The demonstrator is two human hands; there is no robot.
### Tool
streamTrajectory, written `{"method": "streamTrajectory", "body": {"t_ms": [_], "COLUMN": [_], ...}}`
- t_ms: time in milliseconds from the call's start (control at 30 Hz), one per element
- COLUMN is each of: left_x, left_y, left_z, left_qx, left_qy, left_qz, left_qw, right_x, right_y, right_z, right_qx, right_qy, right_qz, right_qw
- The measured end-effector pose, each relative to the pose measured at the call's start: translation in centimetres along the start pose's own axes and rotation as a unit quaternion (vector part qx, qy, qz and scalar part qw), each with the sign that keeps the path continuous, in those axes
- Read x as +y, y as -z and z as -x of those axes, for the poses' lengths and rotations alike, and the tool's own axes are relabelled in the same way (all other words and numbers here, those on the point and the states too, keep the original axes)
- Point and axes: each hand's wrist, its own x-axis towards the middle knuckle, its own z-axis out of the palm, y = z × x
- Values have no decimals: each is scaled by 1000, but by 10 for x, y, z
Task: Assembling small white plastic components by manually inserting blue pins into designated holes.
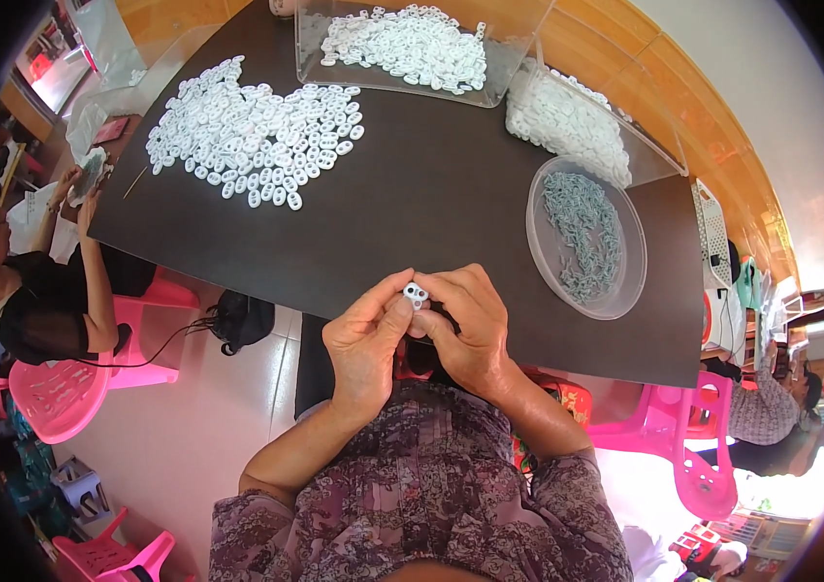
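Close to the table's near edge, my left hand and my right hand meet fingertip to fingertip. Pinched between them is a small white two-holed plastic piece, its dark holes facing up. Both hands are closed on it; my fingers hide its lower part. At the back left lies a loose pile of white oval two-holed pieces. A shallow round clear tub to the right of my right hand holds many slender grey-green bits, too small to name.
A clear plastic box of white pieces stands at the back, with another clear box of them at the back right. A thin stick lies near the table's left edge. Another person sits at left; pink chairs stand around.
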Motion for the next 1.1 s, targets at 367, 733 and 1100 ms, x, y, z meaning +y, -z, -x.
{"method": "streamTrajectory", "body": {"t_ms": [367,733,1100], "left_x": [-2,-13,-9], "left_y": [9,9,11], "left_z": [-3,0,1], "left_qx": [-34,-14,-4], "left_qy": [-61,-158,-156], "left_qz": [-101,-148,-137], "left_qw": [992,976,978], "right_x": [-3,-8,-13], "right_y": [-1,-8,-11], "right_z": [2,6,8], "right_qx": [3,39,26], "right_qy": [-22,-16,-31], "right_qz": [-28,-55,-69], "right_qw": [999,998,997]}}
